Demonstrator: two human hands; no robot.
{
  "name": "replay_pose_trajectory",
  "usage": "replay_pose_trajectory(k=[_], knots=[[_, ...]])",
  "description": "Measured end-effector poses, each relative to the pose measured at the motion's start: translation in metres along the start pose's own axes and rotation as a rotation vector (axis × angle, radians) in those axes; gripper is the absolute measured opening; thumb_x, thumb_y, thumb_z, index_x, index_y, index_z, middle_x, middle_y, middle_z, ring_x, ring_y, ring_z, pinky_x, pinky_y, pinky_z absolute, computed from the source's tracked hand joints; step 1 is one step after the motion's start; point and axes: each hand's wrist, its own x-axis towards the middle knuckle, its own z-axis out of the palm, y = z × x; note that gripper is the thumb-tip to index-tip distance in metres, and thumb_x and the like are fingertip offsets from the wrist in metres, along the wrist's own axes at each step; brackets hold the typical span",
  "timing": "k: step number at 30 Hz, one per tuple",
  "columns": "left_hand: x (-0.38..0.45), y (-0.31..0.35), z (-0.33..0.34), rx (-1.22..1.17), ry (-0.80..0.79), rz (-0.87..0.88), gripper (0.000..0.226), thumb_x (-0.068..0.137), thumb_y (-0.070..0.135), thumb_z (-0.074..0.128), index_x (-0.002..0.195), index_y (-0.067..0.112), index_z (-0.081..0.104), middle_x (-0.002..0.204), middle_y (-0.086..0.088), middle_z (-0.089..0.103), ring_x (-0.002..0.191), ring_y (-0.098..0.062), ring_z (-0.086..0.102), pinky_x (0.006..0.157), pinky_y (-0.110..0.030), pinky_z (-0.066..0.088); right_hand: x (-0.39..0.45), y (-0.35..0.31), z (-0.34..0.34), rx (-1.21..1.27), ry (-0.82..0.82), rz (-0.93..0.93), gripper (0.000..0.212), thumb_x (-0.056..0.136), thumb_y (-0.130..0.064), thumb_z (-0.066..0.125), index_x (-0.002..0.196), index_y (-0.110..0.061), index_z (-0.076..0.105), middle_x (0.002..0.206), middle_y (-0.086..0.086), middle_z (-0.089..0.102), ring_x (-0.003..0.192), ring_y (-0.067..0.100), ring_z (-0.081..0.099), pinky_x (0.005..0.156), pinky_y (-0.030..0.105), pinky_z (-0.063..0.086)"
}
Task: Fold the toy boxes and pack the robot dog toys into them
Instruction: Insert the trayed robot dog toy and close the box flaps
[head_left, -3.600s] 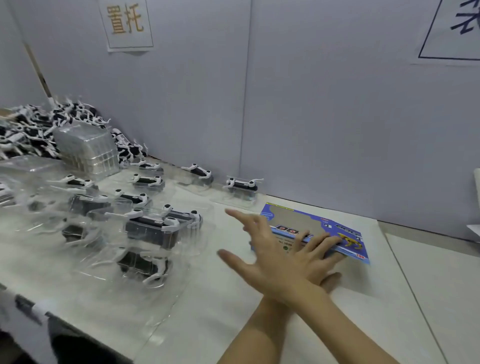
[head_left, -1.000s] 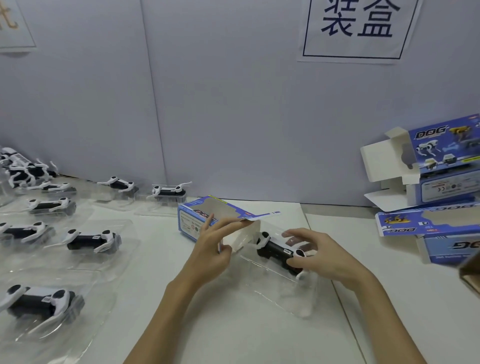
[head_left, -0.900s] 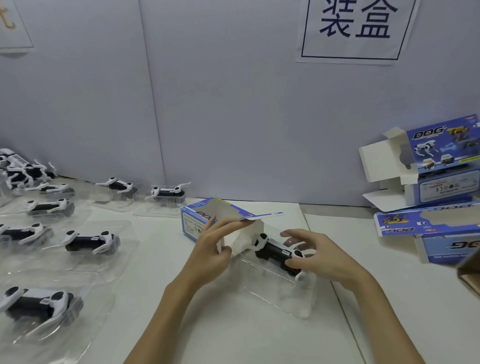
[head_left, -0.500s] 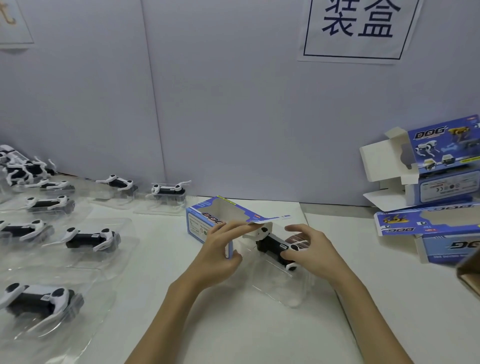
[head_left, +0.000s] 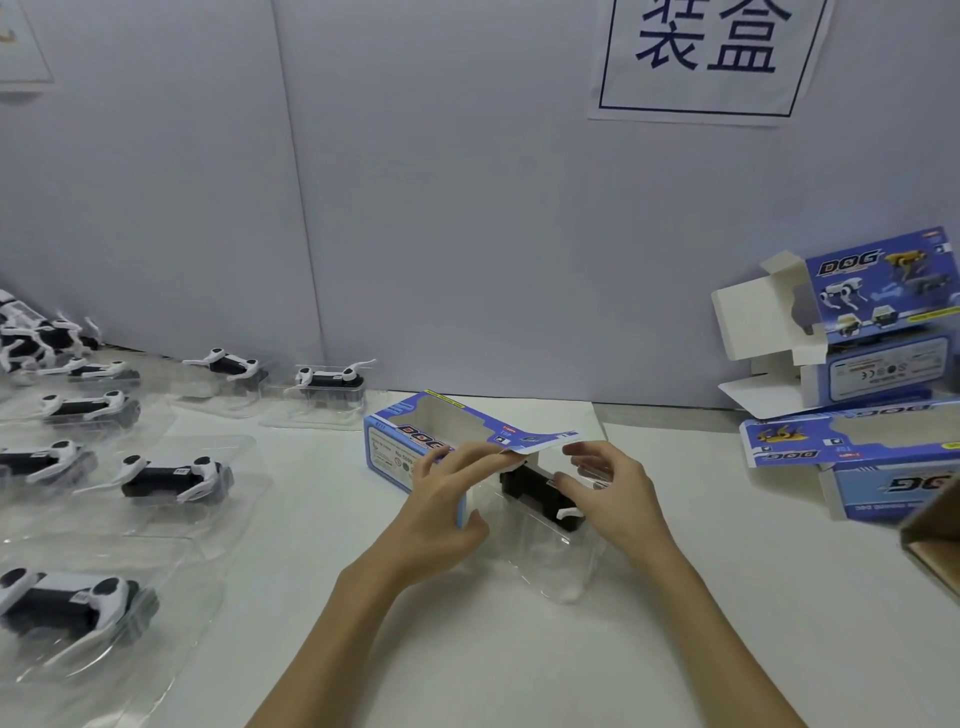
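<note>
Toy sliding further into the box than half a second ago; packing step well along.

Box (head_left: 415, 441) sits centre-table, mouth toward 3 o'clock; left hand (head_left: 441, 512) pinches its flap up, right hand (head_left: 613, 499) curls on the toy dog (head_left: 540, 493) in its clear tray (head_left: 550, 561). Toy's front end hidden inside.

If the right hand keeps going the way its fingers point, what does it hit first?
Probably the open end of the blue box, into which the right hand is feeding the toy dog; depth is uncertain.

White table (head_left: 727, 597), grey wall panel (head_left: 441, 208), printed paper sign (head_left: 701, 57)
</note>
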Motion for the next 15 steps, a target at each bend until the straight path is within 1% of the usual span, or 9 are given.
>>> replay_pose_trajectory(k=[2,4,5,7,9,10,12,14,15], knots=[[0.0000,-0.0029,0.0031,0.061,0.003,0.024,0.080,0.079,-0.003,0.063,0.146,0.040,0.052,0.145,0.033,0.040,0.141,0.013,0.026,0.123,-0.039,0.013,0.0011,0.0013,0.0006,-0.023,0.007,0.008,0.029,0.085,-0.017,0.081,0.111,-0.025,0.072,0.112,-0.003,0.071,0.112,0.014,0.066,0.095,0.030,0.052],[0.0007,-0.0037,0.0056,0.139,0.032,0.063,0.080,0.078,-0.008,0.065,0.147,0.032,0.053,0.147,0.021,0.045,0.138,0.016,0.026,0.123,-0.046,0.020,0.0016,0.0028,0.0008,-0.053,0.024,0.037,0.034,0.086,-0.023,0.081,0.117,-0.027,0.067,0.113,-0.003,0.067,0.109,0.015,0.063,0.085,0.026,0.047],[0.0012,-0.0033,0.0066,0.184,0.049,0.091,0.080,0.077,-0.011,0.065,0.146,0.029,0.054,0.146,0.014,0.049,0.136,0.015,0.029,0.121,-0.050,0.025,0.0015,0.0034,0.0008,-0.057,0.034,0.060,0.039,0.086,-0.026,0.081,0.121,-0.028,0.064,0.114,-0.002,0.065,0.108,0.016,0.062,0.082,0.025,0.045],[0.0017,-0.0027,0.0082,0.283,0.067,0.166,0.078,0.075,-0.015,0.065,0.142,0.024,0.058,0.145,0.004,0.054,0.134,-0.001,0.041,0.116,-0.057,0.032,0.0013,0.0049,0.0012,-0.026,0.046,0.098,0.044,0.085,-0.031,0.082,0.124,-0.027,0.062,0.113,-0.002,0.064,0.107,0.015,0.062,0.079,0.026,0.045],[0.0022,-0.0018,0.0094,0.362,0.050,0.234,0.074,0.073,-0.019,0.065,0.135,0.020,0.063,0.146,-0.003,0.057,0.130,-0.017,0.055,0.115,-0.060,0.036,0.0019,0.0065,0.0014,0.023,0.054,0.129,0.042,0.085,-0.030,0.082,0.122,-0.024,0.063,0.113,-0.002,0.067,0.107,0.014,0.065,0.080,0.026,0.050],[0.0021,-0.0002,0.0099,0.381,0.041,0.261,0.071,0.072,-0.022,0.065,0.132,0.018,0.065,0.147,-0.005,0.057,0.128,-0.023,0.058,0.113,-0.060,0.039,0.0024,0.0069,0.0014,0.031,0.058,0.139,0.039,0.086,-0.029,0.081,0.121,-0.023,0.065,0.113,-0.002,0.069,0.106,0.013,0.066,0.081,0.026,0.051],[0.0028,0.0028,0.0106,0.384,0.019,0.301,0.068,0.072,-0.025,0.064,0.126,0.017,0.068,0.150,-0.007,0.056,0.131,-0.029,0.058,0.107,-0.052,0.049,0.0035,0.0074,0.0011,0.031,0.063,0.147,0.033,0.086,-0.028,0.080,0.116,-0.023,0.067,0.112,-0.003,0.071,0.102,0.010,0.067,0.080,0.025,0.052],[0.0037,0.0056,0.0100,0.370,0.003,0.304,0.066,0.075,-0.025,0.063,0.125,0.018,0.069,0.157,-0.004,0.050,0.140,-0.028,0.050,0.102,-0.045,0.054,0.0040,0.0078,0.0010,0.038,0.061,0.149,0.032,0.085,-0.032,0.082,0.113,-0.024,0.068,0.110,-0.005,0.071,0.100,0.005,0.066,0.077,0.024,0.050],[0.0038,0.0049,0.0094,0.377,-0.003,0.293,0.068,0.079,-0.023,0.060,0.130,0.021,0.068,0.162,-0.003,0.043,0.148,-0.027,0.042,0.106,-0.045,0.052,0.0043,0.0081,0.0013,0.041,0.061,0.151,0.033,0.085,-0.034,0.083,0.112,-0.024,0.068,0.110,-0.005,0.071,0.100,0.004,0.066,0.077,0.023,0.049]])
